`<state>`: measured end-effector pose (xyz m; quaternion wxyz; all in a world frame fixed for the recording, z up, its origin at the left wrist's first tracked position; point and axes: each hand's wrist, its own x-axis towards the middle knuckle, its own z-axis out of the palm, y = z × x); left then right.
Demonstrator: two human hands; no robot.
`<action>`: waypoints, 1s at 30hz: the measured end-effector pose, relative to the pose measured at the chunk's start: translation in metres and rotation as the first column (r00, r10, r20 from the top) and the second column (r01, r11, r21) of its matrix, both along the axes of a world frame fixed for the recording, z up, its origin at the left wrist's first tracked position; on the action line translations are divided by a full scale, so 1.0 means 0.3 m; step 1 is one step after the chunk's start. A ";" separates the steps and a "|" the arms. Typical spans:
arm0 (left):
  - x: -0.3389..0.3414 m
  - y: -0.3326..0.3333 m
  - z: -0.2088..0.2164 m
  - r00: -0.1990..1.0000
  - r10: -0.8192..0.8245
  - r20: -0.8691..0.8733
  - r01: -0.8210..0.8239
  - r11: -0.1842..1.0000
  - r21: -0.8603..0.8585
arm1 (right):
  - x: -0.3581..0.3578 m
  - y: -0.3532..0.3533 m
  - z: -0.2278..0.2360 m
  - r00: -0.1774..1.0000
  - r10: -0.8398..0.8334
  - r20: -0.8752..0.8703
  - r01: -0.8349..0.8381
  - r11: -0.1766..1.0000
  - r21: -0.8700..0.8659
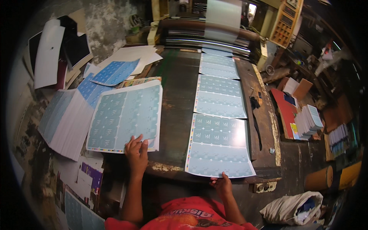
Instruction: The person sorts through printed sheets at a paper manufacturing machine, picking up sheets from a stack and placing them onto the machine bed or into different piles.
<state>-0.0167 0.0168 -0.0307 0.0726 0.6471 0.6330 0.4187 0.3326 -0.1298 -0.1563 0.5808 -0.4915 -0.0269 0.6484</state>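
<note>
A stack of printed light blue-green sheets lies left of the machine's dark bed. My left hand rests at its near right corner, fingers stretched out over the paper and holding nothing. On the bed's right side, a printed sheet of the same colour sticks out slightly past the front edge. My right hand pinches this sheet's near edge, thumb on top and fingers underneath. Behind it follow a second sheet and a third sheet, in a row leading back to the rollers.
Steel rollers cross the back of the bed. A fanned paper pile and blue sheets lie at left. Right of the bed, a paper bundle sits by a red board. A white sack stands at lower right.
</note>
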 end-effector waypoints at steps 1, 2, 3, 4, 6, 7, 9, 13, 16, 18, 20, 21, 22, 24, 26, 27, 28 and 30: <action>0.009 -0.001 0.015 1.000 0.000 -0.012 0.001 1.000 0.027 | 0.011 0.008 -0.033 1.000 0.004 -0.029 -0.002 0.998 0.055; 0.001 0.003 0.016 0.962 0.016 0.274 -0.011 1.000 -0.020 | 0.020 0.016 -0.063 0.999 -0.020 -0.029 0.022 0.998 0.055; 0.003 0.006 0.038 0.844 0.043 0.535 -0.008 0.998 -0.068 | 0.016 0.020 -0.076 0.998 -0.047 -0.031 0.048 0.998 0.051; 0.007 0.011 0.066 0.656 0.075 0.751 0.009 0.994 -0.108 | 0.015 0.023 -0.092 0.997 -0.075 -0.033 0.077 0.996 0.047; 0.005 -0.007 0.090 0.611 0.031 0.791 -0.008 0.999 -0.033 | 0.004 0.029 -0.115 0.994 -0.102 -0.037 0.104 0.993 0.048; 0.000 -0.016 0.092 0.695 0.029 0.718 0.009 0.999 -0.049 | -0.005 0.033 -0.098 0.993 -0.115 -0.027 0.116 0.991 0.065; 0.010 -0.060 0.109 0.928 -0.026 0.371 0.047 0.998 -0.047 | -0.014 0.027 -0.098 0.989 -0.143 -0.025 0.145 0.987 0.069; 0.082 -0.153 0.169 0.927 -0.362 0.098 0.370 0.925 -0.084 | -0.042 0.028 0.030 0.989 -0.149 -0.011 0.149 0.986 0.074; 0.110 -0.173 0.181 0.757 -0.637 0.145 0.653 0.739 -0.166 | -0.036 0.036 0.153 0.998 0.028 -0.061 -0.014 0.975 0.222; 0.131 -0.208 0.161 0.648 -0.746 0.154 0.761 0.624 -0.179 | -0.030 0.044 0.199 0.980 0.172 -0.101 -0.127 0.929 0.348; 0.168 -0.227 0.144 0.587 -0.793 0.162 0.805 0.551 -0.222 | -0.027 0.050 0.199 0.986 0.158 -0.059 -0.131 0.937 0.325; 0.186 -0.236 0.148 0.570 -0.808 0.148 0.816 0.536 -0.215 | -0.026 0.053 0.198 0.987 0.153 -0.039 -0.134 0.941 0.312; 0.195 -0.241 0.156 0.548 -0.825 0.135 0.831 0.518 -0.204 | -0.013 0.049 0.175 0.983 0.175 -0.058 -0.150 0.942 0.300; 0.161 -0.181 0.181 0.645 -0.739 -0.196 0.709 0.674 -0.207 | 0.022 0.018 0.097 0.973 0.211 -0.097 -0.178 0.945 0.275; 0.084 -0.104 0.206 0.842 -0.487 -0.234 0.456 0.872 -0.177 | 0.021 -0.010 0.046 0.985 0.150 -0.087 -0.132 0.974 0.184; 0.040 -0.064 0.193 0.880 -0.360 -0.310 0.316 0.931 -0.184 | 0.032 -0.032 -0.003 0.990 0.135 -0.040 -0.128 0.981 0.143; 0.010 -0.016 0.158 0.892 -0.239 -0.385 0.183 0.967 -0.176 | 0.044 -0.052 -0.037 0.994 0.109 0.010 -0.110 0.988 0.105; -0.025 -0.040 0.126 0.883 -0.237 -0.405 0.146 0.959 -0.244 | 0.025 -0.084 -0.026 0.991 0.132 0.002 -0.132 0.988 0.080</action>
